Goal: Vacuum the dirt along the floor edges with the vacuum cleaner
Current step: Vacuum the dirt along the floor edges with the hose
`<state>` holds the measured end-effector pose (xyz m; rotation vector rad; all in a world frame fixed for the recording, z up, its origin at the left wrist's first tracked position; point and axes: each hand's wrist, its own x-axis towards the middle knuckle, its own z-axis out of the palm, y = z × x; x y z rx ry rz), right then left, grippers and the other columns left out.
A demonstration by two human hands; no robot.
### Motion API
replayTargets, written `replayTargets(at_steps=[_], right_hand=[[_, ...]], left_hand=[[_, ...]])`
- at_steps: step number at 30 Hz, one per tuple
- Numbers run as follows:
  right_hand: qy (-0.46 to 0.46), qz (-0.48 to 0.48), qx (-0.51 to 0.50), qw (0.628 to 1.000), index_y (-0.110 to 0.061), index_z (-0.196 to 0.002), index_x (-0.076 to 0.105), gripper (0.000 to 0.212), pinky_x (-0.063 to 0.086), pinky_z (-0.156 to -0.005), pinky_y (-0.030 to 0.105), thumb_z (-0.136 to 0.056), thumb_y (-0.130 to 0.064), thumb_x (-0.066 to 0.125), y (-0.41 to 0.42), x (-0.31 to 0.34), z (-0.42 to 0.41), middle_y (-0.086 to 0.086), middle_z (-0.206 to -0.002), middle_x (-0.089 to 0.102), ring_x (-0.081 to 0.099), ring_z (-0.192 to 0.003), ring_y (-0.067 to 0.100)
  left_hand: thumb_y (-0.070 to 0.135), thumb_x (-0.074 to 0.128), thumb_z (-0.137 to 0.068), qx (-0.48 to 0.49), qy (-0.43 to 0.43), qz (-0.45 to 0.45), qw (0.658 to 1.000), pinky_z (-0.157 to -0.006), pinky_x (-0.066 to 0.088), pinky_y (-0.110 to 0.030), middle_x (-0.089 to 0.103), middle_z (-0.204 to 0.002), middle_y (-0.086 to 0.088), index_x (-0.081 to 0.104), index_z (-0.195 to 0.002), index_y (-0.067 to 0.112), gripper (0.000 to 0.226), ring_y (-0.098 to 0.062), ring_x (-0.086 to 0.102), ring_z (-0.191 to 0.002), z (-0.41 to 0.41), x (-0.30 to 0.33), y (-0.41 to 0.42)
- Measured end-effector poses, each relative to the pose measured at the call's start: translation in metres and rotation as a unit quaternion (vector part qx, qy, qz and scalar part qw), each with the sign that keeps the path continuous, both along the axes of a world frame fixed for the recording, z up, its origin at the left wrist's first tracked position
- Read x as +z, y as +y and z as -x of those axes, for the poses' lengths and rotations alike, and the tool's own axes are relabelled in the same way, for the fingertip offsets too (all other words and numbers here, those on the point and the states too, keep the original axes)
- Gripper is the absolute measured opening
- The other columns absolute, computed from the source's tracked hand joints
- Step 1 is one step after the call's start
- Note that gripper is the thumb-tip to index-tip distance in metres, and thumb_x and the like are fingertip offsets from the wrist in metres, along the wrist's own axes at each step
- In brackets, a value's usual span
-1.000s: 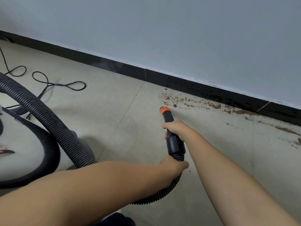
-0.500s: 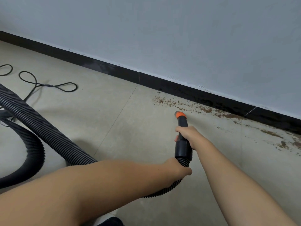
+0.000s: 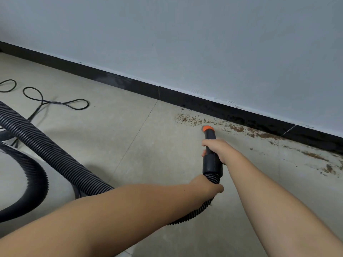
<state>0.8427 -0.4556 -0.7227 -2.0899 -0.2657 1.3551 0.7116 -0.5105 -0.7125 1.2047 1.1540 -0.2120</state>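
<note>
At the left of the frame a looped power cord lies on the floor beside the thick ribbed hose, which sweeps toward centre, where the left hand has its fingers curled around the hose just behind the black nozzle. The right hand is wrapped around the nozzle itself, whose orange tip sits at the near edge of the brown dirt strewn rightward along the black baseboard. The slack hose could tug the aim off, or a fast sweep could scatter crumbs outward instead of lifting them.
</note>
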Motion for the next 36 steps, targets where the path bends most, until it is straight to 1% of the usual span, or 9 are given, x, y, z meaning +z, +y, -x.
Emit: replayTargets(at_steps=[7, 13, 16, 18, 21, 24, 27, 31, 36], right_hand=[[-0.003, 0.002, 0.089, 0.996, -0.003, -0.113, 0.047, 0.030, 0.047, -0.047, 0.024, -0.085, -0.011, 0.057, 0.037, -0.003, 0.024, 0.009, -0.055, 0.063, 0.060, -0.042, 0.017], [-0.006, -0.011, 0.139, 0.990, -0.004, -0.114, 0.045, 0.034, 0.054, -0.070, 0.036, -0.084, -0.014, 0.057, 0.074, -0.009, 0.044, 0.006, -0.047, 0.064, 0.062, -0.061, 0.026], [-0.010, -0.024, 0.127, 0.992, -0.005, -0.114, 0.044, 0.034, 0.051, -0.062, 0.031, -0.083, -0.013, 0.056, 0.083, -0.013, 0.049, 0.007, -0.048, 0.064, 0.062, -0.056, 0.023], [-0.006, -0.031, 0.101, 0.994, -0.003, -0.112, 0.046, 0.033, 0.051, -0.058, 0.030, -0.082, -0.011, 0.056, 0.081, -0.016, 0.047, 0.008, -0.051, 0.063, 0.062, -0.050, 0.022], [-0.003, -0.032, 0.064, 0.997, -0.002, -0.112, 0.048, 0.032, 0.054, -0.062, 0.032, -0.081, -0.010, 0.057, 0.067, -0.017, 0.039, 0.010, -0.055, 0.062, 0.062, -0.050, 0.023], [-0.009, -0.030, 0.033, 0.999, -0.001, -0.112, 0.048, 0.031, 0.046, -0.046, 0.022, -0.083, -0.010, 0.056, 0.044, -0.015, 0.025, 0.011, -0.058, 0.062, 0.058, -0.038, 0.017], [-0.011, -0.026, -0.014, 1.000, -0.002, -0.110, 0.049, 0.027, 0.042, -0.039, 0.018, -0.085, -0.010, 0.056, 0.018, -0.013, 0.008, 0.012, -0.060, 0.062, 0.056, -0.033, 0.015], [-0.013, -0.013, -0.068, 0.998, -0.003, -0.106, 0.049, 0.023, 0.043, -0.044, 0.022, -0.086, -0.011, 0.057, -0.020, -0.010, -0.017, 0.012, -0.062, 0.063, 0.058, -0.039, 0.017], [-0.008, 0.001, -0.116, 0.993, -0.004, -0.091, 0.050, 0.011, 0.047, -0.053, 0.029, -0.086, -0.011, 0.058, -0.067, -0.008, -0.044, 0.011, -0.057, 0.062, 0.060, -0.051, 0.022]], left_hand=[[0.013, 0.059, -0.084, 0.068, -0.001, 0.009, 0.998, -0.064, 0.044, -0.029, 0.049, -0.075, -0.005, 0.047, -0.092, 0.011, 0.015, -0.018, 0.046, -0.060, 0.011, -0.006, 0.018], [0.011, 0.059, -0.083, 0.130, -0.011, 0.004, 0.991, -0.054, 0.041, -0.023, 0.048, -0.070, -0.005, 0.047, -0.086, 0.012, 0.012, -0.017, 0.046, -0.055, 0.022, -0.011, 0.040], [0.011, 0.060, -0.083, 0.135, -0.003, -0.008, 0.991, -0.053, 0.041, -0.023, 0.048, -0.070, -0.005, 0.048, -0.086, 0.012, 0.012, -0.017, 0.046, -0.055, 0.027, -0.014, 0.050], [0.010, 0.059, -0.082, 0.117, 0.005, -0.020, 0.993, -0.053, 0.041, -0.024, 0.048, -0.070, -0.004, 0.047, -0.082, 0.013, 0.012, -0.017, 0.046, -0.055, 0.028, -0.017, 0.052], [0.011, 0.059, -0.081, 0.079, 0.012, -0.024, 0.996, -0.054, 0.041, -0.023, 0.048, -0.069, -0.003, 0.047, -0.081, 0.014, 0.012, -0.016, 0.045, -0.055, 0.025, -0.018, 0.045], [0.013, 0.059, -0.081, 0.027, 0.020, -0.032, 0.999, -0.055, 0.041, -0.023, 0.048, -0.068, -0.002, 0.047, -0.080, 0.015, 0.012, -0.016, 0.046, -0.055, 0.018, -0.017, 0.033], [0.016, 0.060, -0.081, -0.031, 0.019, -0.045, 0.998, -0.059, 0.043, -0.025, 0.049, -0.069, -0.002, 0.048, -0.082, 0.015, 0.012, -0.017, 0.047, -0.057, 0.010, -0.014, 0.022], [0.017, 0.062, -0.081, -0.095, 0.016, -0.034, 0.995, -0.060, 0.043, -0.026, 0.048, -0.072, -0.003, 0.049, -0.089, 0.013, 0.016, -0.016, 0.047, -0.059, -0.009, -0.009, 0.002], [0.016, 0.063, -0.084, -0.156, 0.007, -0.005, 0.988, -0.064, 0.045, -0.028, 0.048, -0.072, -0.002, 0.046, -0.081, 0.016, 0.018, -0.016, 0.048, -0.061, -0.034, -0.004, -0.029]])
